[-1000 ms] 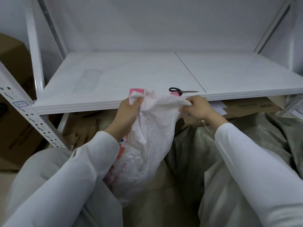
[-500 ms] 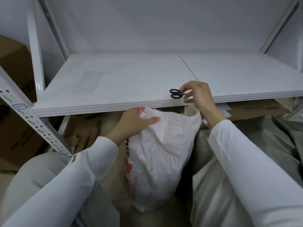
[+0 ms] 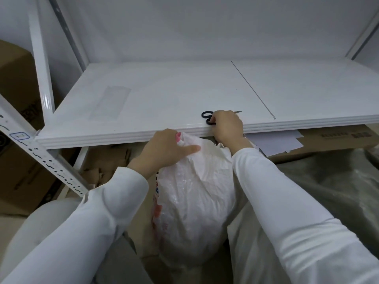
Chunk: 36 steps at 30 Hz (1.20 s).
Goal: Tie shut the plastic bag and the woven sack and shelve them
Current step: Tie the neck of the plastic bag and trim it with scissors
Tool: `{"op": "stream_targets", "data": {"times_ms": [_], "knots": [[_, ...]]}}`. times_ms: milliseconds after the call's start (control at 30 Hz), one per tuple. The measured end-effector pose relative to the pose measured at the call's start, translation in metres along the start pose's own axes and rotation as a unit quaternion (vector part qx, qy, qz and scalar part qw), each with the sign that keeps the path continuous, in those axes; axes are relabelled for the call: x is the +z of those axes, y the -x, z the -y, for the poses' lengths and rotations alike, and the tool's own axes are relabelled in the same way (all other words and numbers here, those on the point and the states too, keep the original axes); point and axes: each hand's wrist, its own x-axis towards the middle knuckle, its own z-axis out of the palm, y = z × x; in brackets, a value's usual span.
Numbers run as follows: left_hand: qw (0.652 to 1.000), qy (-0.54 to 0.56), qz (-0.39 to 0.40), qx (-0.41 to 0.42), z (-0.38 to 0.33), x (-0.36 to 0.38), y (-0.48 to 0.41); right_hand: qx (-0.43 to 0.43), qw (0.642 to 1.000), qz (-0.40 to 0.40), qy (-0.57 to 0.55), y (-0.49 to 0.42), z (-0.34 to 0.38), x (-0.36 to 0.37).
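While our left hand (image 3: 164, 151) clamps the bag (image 3: 194, 201) mouth just below the shelf (image 3: 143, 103) edge, our right hand (image 3: 226, 126) curls around the scissors (image 3: 206, 115) on that edge. Tying seems under way; next, lift them cleanly.

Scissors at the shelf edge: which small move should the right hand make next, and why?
Probably lift the scissors off the shelf and bring them toward the white bag. The right hand curls over their black handles at the front edge, while the left hand grips the bag's gathered top just below, not yet tied.
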Motion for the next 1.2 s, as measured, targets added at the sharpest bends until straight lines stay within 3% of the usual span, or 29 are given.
{"op": "stream_targets", "data": {"times_ms": [133,267,400,633,733,800,933,1067,1200], "knots": [[1.0,-0.004,-0.007,-0.007,0.004,0.001,-0.005,-0.074,0.997,-0.023,-0.025,0.003,0.015,0.004],[0.995,0.06,-0.075,-0.002,0.002,0.006,-0.002,-0.099,0.982,-0.022,-0.158,0.005,0.021,0.005],[0.992,-0.053,-0.111,0.038,0.002,0.015,-0.009,-0.149,0.95,-0.003,-0.273,0.011,0.022,-0.004],[0.971,-0.177,-0.145,0.063,-0.007,0.029,-0.024,-0.215,0.937,-0.015,-0.276,0.018,0.012,-0.011],[0.959,-0.236,-0.142,0.065,-0.014,0.034,-0.025,-0.182,0.95,-0.048,-0.249,0.016,0.003,-0.01],[0.96,-0.228,-0.153,0.056,-0.015,0.035,-0.026,-0.134,0.976,-0.071,-0.157,0.014,-0.004,-0.009],[0.971,-0.144,-0.19,0.035,-0.019,0.033,-0.027,-0.038,0.997,-0.015,-0.071,0.009,-0.019,-0.008],[0.974,-0.077,-0.209,0.035,-0.024,0.033,-0.024,-0.014,0.991,-0.021,-0.129,0.008,-0.02,-0.008],[0.974,-0.058,-0.22,0.001,-0.02,0.026,-0.024,-0.005,0.941,-0.015,-0.337,0.01,-0.017,-0.021]]}}
